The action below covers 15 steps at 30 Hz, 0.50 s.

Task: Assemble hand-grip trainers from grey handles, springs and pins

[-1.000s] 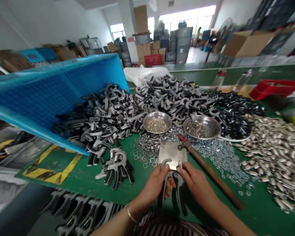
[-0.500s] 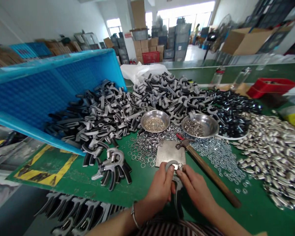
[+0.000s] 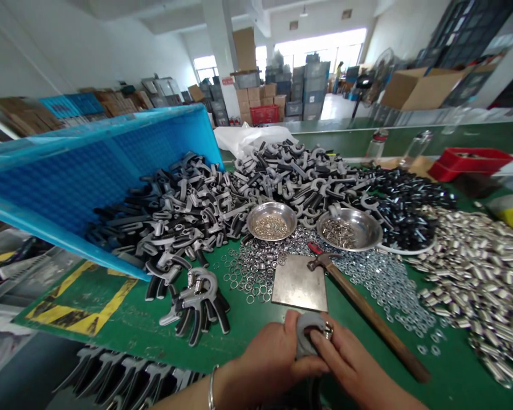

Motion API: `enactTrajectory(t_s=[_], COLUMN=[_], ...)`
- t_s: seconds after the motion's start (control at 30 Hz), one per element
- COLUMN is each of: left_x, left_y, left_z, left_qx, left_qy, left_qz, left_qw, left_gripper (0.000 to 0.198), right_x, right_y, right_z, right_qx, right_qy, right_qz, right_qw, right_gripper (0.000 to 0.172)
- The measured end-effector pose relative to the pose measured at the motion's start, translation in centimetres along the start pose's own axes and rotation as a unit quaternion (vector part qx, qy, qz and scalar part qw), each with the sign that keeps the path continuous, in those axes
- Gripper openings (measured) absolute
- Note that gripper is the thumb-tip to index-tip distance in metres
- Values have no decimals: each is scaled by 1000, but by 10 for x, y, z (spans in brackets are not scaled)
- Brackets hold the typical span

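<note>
My left hand is closed around a grey and black hand-grip handle, whose curved hook end points up between my hands. My right hand pinches at the hook's right side, where a small shiny metal spring shows at the fingertips. The handle's lower part is mostly hidden by my fingers. Just beyond my hands lies a square steel plate. A hammer with a wooden handle rests to the right, its head on the plate's edge.
A tipped blue crate spills grey handles across the left and back. Two steel bowls hold small parts. Loose rings, nuts and shiny cylinders cover the right. Sprung hand grips stand at left. A red bin sits back right.
Both hands have come nearer my body with the handle, which has turned so its hook shows larger. The steel plate is now uncovered by my fingers. My view has tilted up slightly.
</note>
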<state>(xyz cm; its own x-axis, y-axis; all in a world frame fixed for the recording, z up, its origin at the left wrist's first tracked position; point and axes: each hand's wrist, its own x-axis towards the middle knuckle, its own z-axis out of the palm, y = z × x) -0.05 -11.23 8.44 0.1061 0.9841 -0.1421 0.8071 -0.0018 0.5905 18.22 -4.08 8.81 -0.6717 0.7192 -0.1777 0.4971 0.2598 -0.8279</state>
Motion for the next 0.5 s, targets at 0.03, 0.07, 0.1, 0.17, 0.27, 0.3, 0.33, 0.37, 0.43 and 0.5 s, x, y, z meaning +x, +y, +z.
enactTrajectory(t_s=[0.03, 0.07, 0.1, 0.17, 0.27, 0.3, 0.33, 0.37, 0.43, 0.5], left_x=[1, 5, 11, 30, 71, 85, 98, 110, 129, 146], left_y=[0, -1, -2, -7, -19, -23, -26, -27, -27, -19], left_z=[-2, -4, -8, -18, -36, -41, -45, -48, -53, -58], left_qx=[23, 36, 40, 35, 30, 46, 81, 129, 227, 280], left_qy=[-10, -22, -32, -46, -54, -47, -36, -23, -7, -7], left_qz=[6, 10, 15, 29, 29, 20, 11, 5, 7, 29], left_qw=[1000, 999, 999, 998, 998, 998, 996, 991, 974, 960], left_gripper=[70, 72, 71, 68, 64, 62, 59, 56, 51, 41], right_x=[1, 3, 8, 26, 68, 83, 98, 111, 132, 147], right_y=[4, 6, 8, 9, 10, 11, 13, 16, 25, 36], right_z=[3, 5, 6, 2, -23, -37, -55, -74, -114, -147], right_qx=[-1, -1, 0, -5, -118, -185, -257, -297, -344, -378], right_qy=[0, -1, -4, -16, -26, -10, 23, 49, 93, 114], right_qz=[9, 13, 12, 6, -23, -46, -73, -83, -73, -43], right_qw=[1000, 1000, 1000, 1000, 992, 982, 963, 950, 932, 918], right_gripper=[46, 45, 43, 41, 37, 32, 28, 25, 25, 26])
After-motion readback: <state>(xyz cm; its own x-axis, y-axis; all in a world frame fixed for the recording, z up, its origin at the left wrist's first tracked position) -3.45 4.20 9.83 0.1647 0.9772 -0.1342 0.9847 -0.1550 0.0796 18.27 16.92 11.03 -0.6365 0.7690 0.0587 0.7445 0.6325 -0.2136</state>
